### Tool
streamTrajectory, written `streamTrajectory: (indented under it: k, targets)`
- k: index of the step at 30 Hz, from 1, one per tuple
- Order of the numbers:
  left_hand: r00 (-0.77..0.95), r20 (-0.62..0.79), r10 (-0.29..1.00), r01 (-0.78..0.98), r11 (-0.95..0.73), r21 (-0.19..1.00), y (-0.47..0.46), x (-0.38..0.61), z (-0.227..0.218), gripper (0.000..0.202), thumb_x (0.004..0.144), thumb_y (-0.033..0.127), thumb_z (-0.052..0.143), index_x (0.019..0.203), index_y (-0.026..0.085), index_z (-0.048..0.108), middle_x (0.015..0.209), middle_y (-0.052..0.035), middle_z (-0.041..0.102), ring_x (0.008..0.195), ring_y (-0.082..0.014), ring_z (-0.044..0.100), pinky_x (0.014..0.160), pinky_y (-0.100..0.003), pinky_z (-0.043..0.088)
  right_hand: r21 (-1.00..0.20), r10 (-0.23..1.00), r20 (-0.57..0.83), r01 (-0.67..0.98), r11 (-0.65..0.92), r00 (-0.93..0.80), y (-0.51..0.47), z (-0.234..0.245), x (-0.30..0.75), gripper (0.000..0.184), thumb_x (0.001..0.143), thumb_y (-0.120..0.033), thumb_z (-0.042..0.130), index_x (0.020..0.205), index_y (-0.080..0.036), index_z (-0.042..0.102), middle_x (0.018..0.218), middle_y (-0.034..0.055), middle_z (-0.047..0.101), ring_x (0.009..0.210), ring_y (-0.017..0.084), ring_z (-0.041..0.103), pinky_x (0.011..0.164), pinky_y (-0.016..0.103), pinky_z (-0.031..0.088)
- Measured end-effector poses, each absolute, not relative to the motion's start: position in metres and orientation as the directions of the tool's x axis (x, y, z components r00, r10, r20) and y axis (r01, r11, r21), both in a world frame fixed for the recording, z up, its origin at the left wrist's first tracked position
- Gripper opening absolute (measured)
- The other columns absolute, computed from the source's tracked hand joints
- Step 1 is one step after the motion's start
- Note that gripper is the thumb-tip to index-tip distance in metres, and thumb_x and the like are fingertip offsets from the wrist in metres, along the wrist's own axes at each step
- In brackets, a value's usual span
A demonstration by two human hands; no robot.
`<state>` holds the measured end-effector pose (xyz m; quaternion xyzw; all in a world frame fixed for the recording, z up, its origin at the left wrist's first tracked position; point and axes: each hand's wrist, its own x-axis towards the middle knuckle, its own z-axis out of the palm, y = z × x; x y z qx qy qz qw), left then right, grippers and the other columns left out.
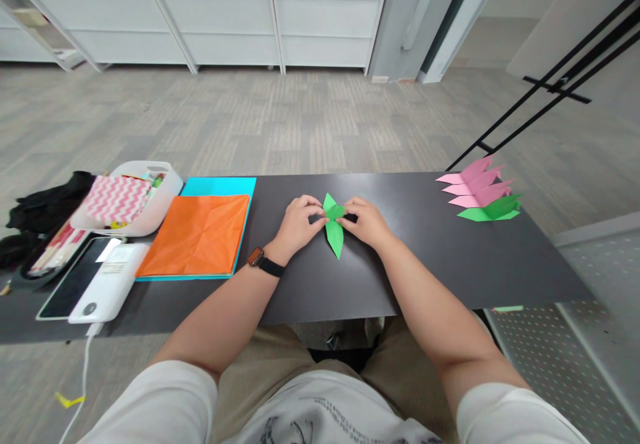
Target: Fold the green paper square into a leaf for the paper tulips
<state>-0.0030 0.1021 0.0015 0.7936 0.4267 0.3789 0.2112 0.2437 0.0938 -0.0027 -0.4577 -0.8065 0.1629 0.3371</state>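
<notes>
A folded green paper piece (335,234) lies at the middle of the dark table, one pointed end away from me and a longer one toward me. My left hand (302,223), with a dark-banded watch on its wrist, pinches the piece's left side between thumb and fingers. From the other side, my right hand (367,223) pinches its right edge. The fingertips hide parts of the centre folds. Over to the right, folded pink paper pieces (475,183) stand in a row, with a green folded piece (493,211) at the near end.
An orange paper sheet (200,234) lies on blue paper (220,185) at the left. Beyond it are a white basket (167,194), a white power bank (107,284) with a cable, a tablet (65,291) and a black bag (47,204). The table's edge (335,319) runs before me.
</notes>
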Motion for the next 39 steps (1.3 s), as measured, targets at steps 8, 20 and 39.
streamTrajectory:
  k: [8, 20, 39]
  targets:
    - [0.468, 0.261, 0.844, 0.621, -0.524, 0.583, 0.102, 0.0, 0.006, 0.01, 0.091, 0.027, 0.084, 0.084, 0.025, 0.077, 0.124, -0.0013, 0.08, 0.12, -0.0245, 0.07, 0.12, -0.05, 0.043, -0.493, 0.876, 0.311, 0.726, 0.48, -0.368, 0.095, -0.012, 0.248, 0.006, 0.089, -0.027, 0.086, 0.091, -0.029, 0.081, 0.127, 0.0056, 0.074, 0.121, 0.031, 0.063, 0.106, 0.052, 0.048]
    - [0.513, 0.069, 0.856, 0.74, -0.481, 0.47, 0.098, -0.003, 0.007, 0.068, 0.094, 0.061, 0.077, 0.156, 0.037, 0.062, 0.166, -0.0041, 0.059, 0.161, -0.0374, 0.041, 0.136, -0.07, 0.008, -0.534, 0.868, 0.298, 0.684, 0.496, -0.397, 0.103, -0.021, 0.258, 0.015, 0.088, -0.034, 0.088, 0.102, -0.03, 0.083, 0.14, 0.0076, 0.07, 0.135, 0.033, 0.062, 0.118, 0.056, 0.046]
    - [0.511, 0.211, 0.833, 0.659, -0.538, 0.525, 0.111, -0.012, 0.001, 0.057, 0.098, 0.048, 0.07, 0.151, 0.029, 0.063, 0.16, -0.0082, 0.063, 0.152, -0.0312, 0.054, 0.138, -0.061, 0.022, -0.679, 0.895, 0.298, 0.585, 0.443, -0.333, 0.104, -0.023, 0.261, 0.015, 0.082, -0.029, 0.087, 0.075, -0.025, 0.073, 0.127, 0.0068, 0.077, 0.121, 0.027, 0.072, 0.114, 0.048, 0.05]
